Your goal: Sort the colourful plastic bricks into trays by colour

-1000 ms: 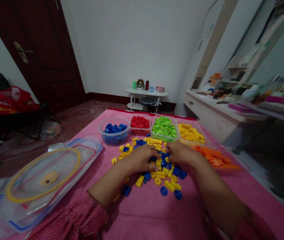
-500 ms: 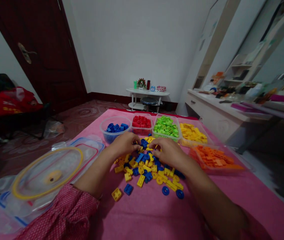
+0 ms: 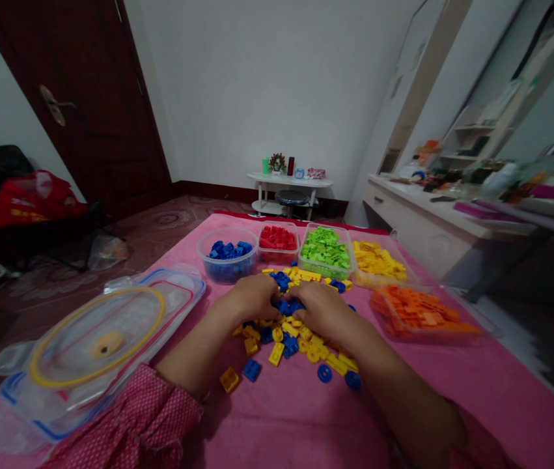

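Observation:
A loose pile of yellow and blue plastic building bricks (image 3: 290, 331) lies on the pink-covered table, with small wheels among them. My left hand (image 3: 253, 298) reaches into its left side, fingers curled against blue building bricks (image 3: 288, 307). From the right, my right hand (image 3: 323, 306) bends its fingers round the same blue bricks, and the two hands nearly meet. My fingertips are partly hidden by the hands and bricks. Closer to me lie a yellow brick (image 3: 229, 380), a blue brick (image 3: 252, 370) and two blue wheels (image 3: 324, 373).
Behind the pile stand a round tub of blue bricks (image 3: 203, 251) and boxes of red (image 3: 278, 238), green (image 3: 325, 251) and yellow pieces (image 3: 378, 260). A box of orange pieces (image 3: 420, 311) is at right. Stacked clear lids (image 3: 142, 339) lie at left.
Both hands have come slightly nearer to me, down into the middle of the pile, and closed in on blue bricks there. More bricks now show beyond the fingers.

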The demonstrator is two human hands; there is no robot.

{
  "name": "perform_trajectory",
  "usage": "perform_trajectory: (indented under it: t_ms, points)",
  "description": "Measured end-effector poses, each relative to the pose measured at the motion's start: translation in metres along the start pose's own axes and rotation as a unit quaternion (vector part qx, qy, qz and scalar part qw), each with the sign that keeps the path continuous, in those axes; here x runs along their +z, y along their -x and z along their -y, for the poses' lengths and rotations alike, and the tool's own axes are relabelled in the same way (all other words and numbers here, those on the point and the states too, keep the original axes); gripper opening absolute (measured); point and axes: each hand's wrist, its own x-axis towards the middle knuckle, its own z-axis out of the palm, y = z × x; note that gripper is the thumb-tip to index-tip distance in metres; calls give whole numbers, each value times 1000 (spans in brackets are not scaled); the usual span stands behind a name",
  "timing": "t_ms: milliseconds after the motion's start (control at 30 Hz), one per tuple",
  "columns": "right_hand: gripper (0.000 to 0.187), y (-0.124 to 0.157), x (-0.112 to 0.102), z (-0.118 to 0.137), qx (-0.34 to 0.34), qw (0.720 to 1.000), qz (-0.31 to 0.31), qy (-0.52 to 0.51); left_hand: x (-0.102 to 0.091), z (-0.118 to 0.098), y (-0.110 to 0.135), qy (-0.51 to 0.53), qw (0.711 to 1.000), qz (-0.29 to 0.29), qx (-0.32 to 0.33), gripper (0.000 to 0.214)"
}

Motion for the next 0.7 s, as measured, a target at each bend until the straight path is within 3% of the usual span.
perform_trajectory:
  t_ms: [233, 433, 700]
  points:
    - [29, -3, 5, 0, -13, 1000, 4, -13, 1, -3, 1, 18, 1000, 17, 14, 24]
    - [22, -4, 11, 7, 18, 1000, -9, 6, 9, -9, -2, 19, 999, -28, 15, 32]
    - [20, -7, 19, 3, 9, 999, -46, -3, 2, 3, -5, 163, 987, -7, 3, 22]
